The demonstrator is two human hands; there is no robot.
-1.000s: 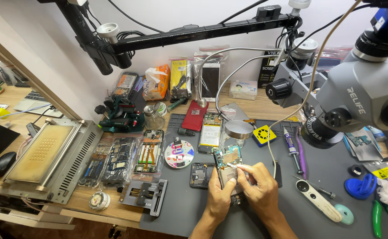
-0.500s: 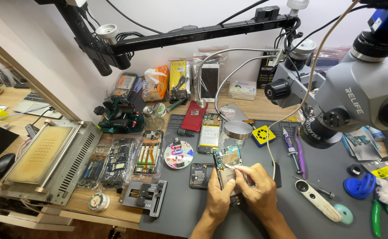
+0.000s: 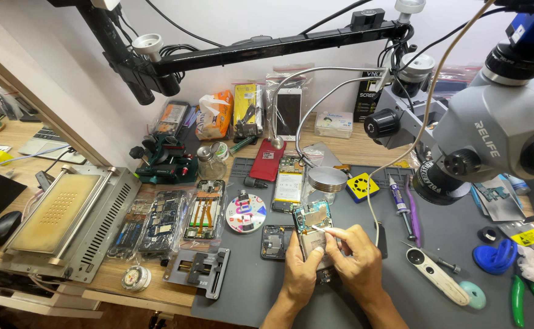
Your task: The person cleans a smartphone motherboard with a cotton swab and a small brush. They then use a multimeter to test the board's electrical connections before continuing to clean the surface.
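My left hand (image 3: 300, 274) clamps the opened phone (image 3: 313, 234), right hand (image 3: 355, 259) pinching a thin tool (image 3: 319, 229); one slip could scratch its board.

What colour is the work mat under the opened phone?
Dark grey, seen in the head view: the mat under the opened phone.

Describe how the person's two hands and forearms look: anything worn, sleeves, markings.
Both the left hand and the right hand are bare: no gloves, and no rings or watch that I can make out. The forearms are uncovered down to the bottom edge of the picture, with no sleeves in view and no visible markings.
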